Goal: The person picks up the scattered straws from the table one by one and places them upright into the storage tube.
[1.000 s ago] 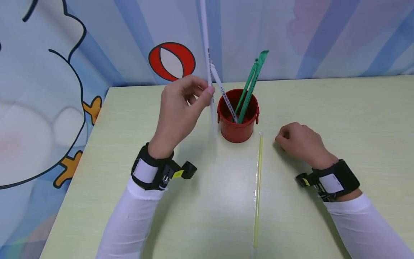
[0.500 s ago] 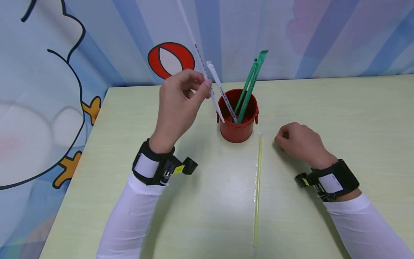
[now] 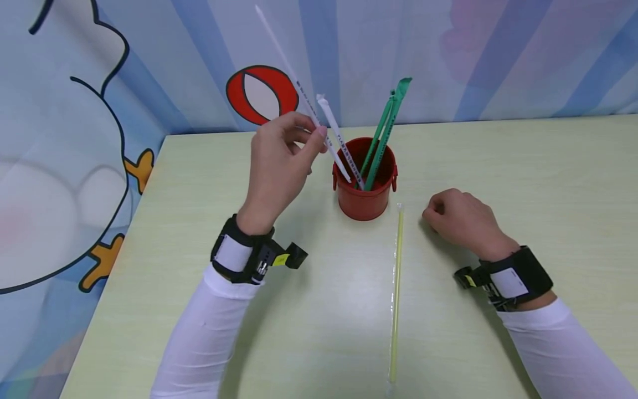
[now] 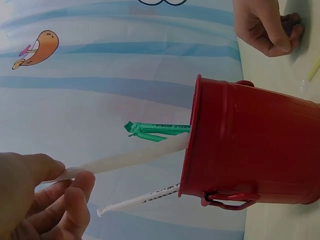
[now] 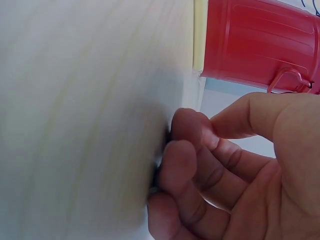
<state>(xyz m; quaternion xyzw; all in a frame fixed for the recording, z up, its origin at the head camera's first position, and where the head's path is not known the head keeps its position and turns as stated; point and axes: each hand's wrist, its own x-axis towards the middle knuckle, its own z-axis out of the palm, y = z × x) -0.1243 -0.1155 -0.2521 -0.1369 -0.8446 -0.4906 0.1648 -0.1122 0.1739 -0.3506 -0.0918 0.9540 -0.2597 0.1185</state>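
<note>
Left hand [image 3: 279,158] pinches 1 white straw [image 3: 305,98], its tip shifted from beside the red bucket [image 3: 364,205] to inside; insertion seems underway. Right hand [image 3: 464,221] rests idle, loosely curled.

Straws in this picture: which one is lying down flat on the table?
The yellow straw. It lies flat on the table, while the white straws and green straws slant up out of the red bucket.
</note>
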